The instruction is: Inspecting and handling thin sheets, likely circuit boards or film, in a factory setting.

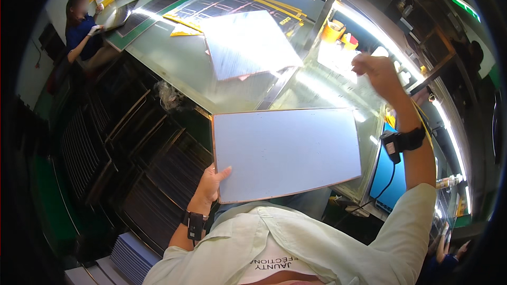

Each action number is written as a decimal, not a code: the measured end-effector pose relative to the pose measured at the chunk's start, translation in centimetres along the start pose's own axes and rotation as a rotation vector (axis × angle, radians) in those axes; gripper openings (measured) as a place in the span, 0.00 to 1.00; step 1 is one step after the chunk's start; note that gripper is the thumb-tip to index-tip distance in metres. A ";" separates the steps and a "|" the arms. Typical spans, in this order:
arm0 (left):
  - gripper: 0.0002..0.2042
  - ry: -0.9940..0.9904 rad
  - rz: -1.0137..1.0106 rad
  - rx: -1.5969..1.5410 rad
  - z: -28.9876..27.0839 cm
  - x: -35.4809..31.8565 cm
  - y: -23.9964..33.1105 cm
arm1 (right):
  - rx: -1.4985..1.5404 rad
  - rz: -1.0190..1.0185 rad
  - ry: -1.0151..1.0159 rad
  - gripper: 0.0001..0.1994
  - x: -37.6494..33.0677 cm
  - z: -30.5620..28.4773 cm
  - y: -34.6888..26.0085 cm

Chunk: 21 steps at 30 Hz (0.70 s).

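Observation:
A pale blue rectangular panel [288,153] with thin copper-coloured edges is tilted in front of my body. My left hand [214,179] grips it by the lower left edge, thumb on the face and the other fingers hidden behind. My right hand [376,71] is raised away from the panel, at the right over the lit table. Its fingers are curled together, and whatever they may hold cannot be made out. Beyond the panel, a pale sheet [251,45] lies on the glass-topped table [169,68], partly over dark patterned films [211,8] with yellow borders.
Orange containers [332,30] stand at the table's right side, below a bright tube light [377,37]. Racks of dark panels [90,142] fill the left, with stacked blue panels [132,256] below. A co-worker [82,26] handles a dark sheet at the far left.

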State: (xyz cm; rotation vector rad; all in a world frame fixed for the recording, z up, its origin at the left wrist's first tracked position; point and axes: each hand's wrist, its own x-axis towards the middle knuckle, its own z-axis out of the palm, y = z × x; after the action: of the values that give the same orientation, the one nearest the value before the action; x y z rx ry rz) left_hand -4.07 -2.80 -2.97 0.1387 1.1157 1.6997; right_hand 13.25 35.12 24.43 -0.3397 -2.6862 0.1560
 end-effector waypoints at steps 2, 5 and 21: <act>0.15 0.083 -0.029 0.016 -1.1 0.6 -0.7 | 0.122 0.077 0.080 0.07 1.5 -3.0 1.3; 0.16 0.039 -0.007 -0.047 -1.6 0.5 -0.8 | 0.263 0.165 0.186 0.08 3.2 -7.9 1.5; 0.17 0.073 0.369 -0.159 -6.3 8.3 10.4 | -0.087 0.491 0.571 0.14 -3.8 -18.7 -0.6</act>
State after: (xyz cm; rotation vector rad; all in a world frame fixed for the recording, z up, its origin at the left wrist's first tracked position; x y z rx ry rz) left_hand -18.53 -0.15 -2.33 0.1919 1.0488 2.1294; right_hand 24.44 34.62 39.91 -0.9158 -2.0104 0.0698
